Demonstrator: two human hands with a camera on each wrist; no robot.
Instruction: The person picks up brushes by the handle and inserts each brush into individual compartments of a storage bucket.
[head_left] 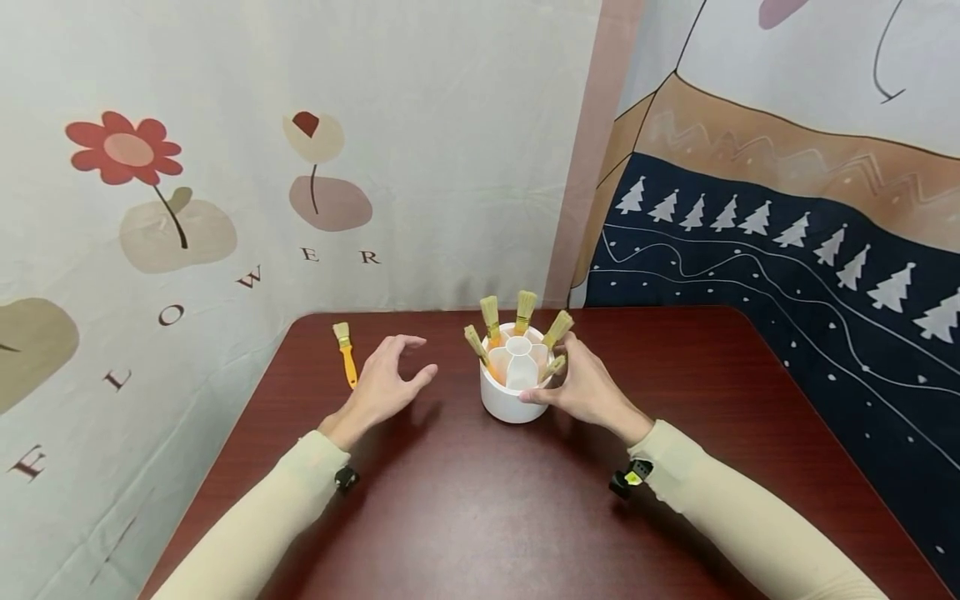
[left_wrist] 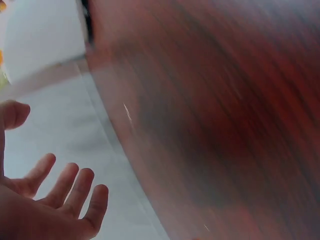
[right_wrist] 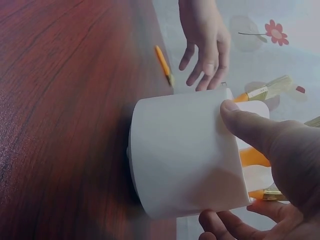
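A round white brush holder (head_left: 504, 404) with inner compartments stands on the table, several brushes with pale bristles and orange handles leaning in it. My right hand (head_left: 592, 390) grips its right side; in the right wrist view the thumb (right_wrist: 245, 120) lies on the rim and the fingers reach round the far side. My left hand (head_left: 384, 379) hovers to the left of the holder with fingers spread and nothing in them, as the left wrist view also shows. Just beyond that hand lies a single orange-handled brush (head_left: 347, 357), apart from the holder.
The dark red wooden table (head_left: 480, 517) ends against a wall cloth (head_left: 450, 167) printed with flowers and letters. On the right hangs a dark blue cloth (head_left: 690, 267) with white trees.
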